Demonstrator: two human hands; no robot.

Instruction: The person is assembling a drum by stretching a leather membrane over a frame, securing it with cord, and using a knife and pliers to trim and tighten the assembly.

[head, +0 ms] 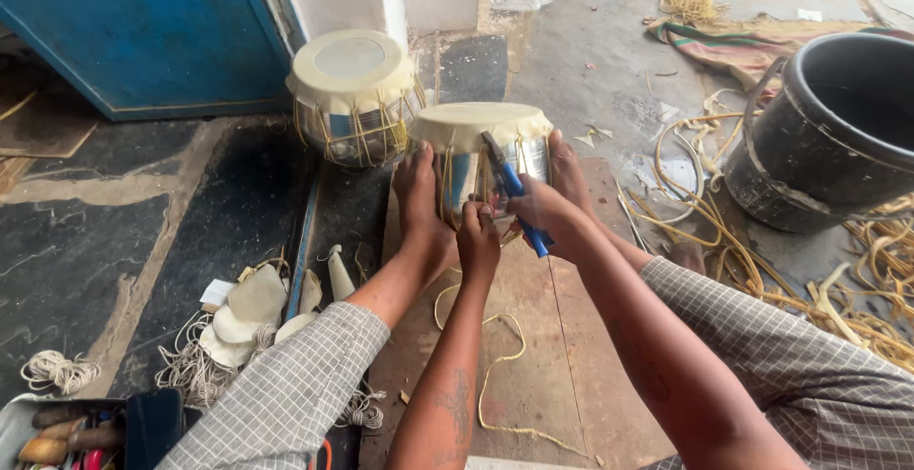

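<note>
A small shiny metal drum with a cream skin top (pixel 481 151) sat between two bare feet. The left hand (pixel 478 238) pinched its yellow lacing (pixel 447 184) with closed fingers. The right hand (pixel 545 211) gripped blue-handled pliers (pixel 514 189) tightly.

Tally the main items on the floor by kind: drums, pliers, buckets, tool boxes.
Skin-topped metal drums: 2, one gripped between the feet, one behind it
Blue-handled pliers: 1, in the right hand
Black bucket: 1
Open tool box: 1
Total: 5
</note>
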